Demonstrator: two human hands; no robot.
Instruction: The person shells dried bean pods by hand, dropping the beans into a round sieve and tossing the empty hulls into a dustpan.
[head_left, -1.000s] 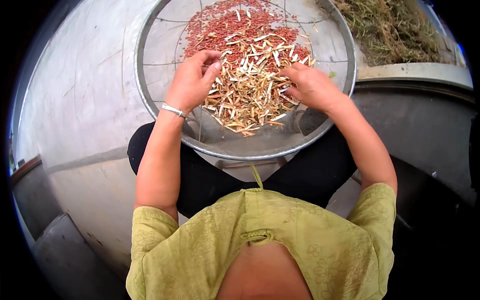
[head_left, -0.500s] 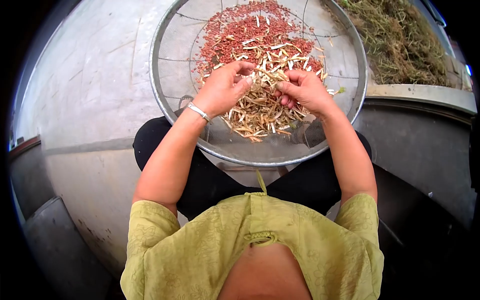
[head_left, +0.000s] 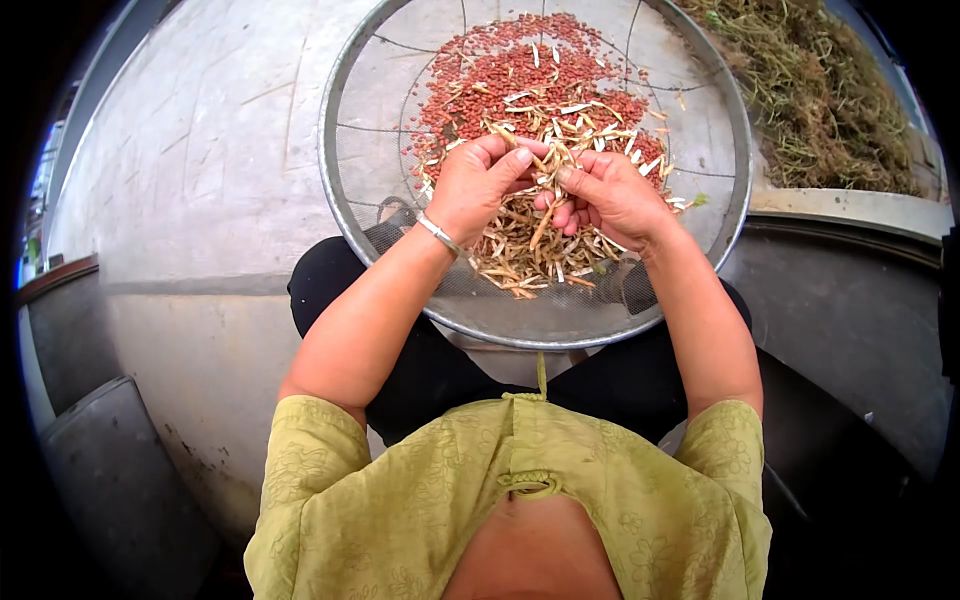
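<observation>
Both hands [head_left: 545, 190] pinch pod [head_left: 545, 222], long axis near-vertical, over sieve [head_left: 345, 190].

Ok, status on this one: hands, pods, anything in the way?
Left hand and right hand pinch one pod together above the sieve. Red beans at the far side, pale husks nearer. Nothing blocking.

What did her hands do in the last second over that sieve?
Both hands lifted off the pod pile and came together: the left hand and right hand now pinch a pale pod between them. The red beans and the sieve on her lap stayed put.
</observation>
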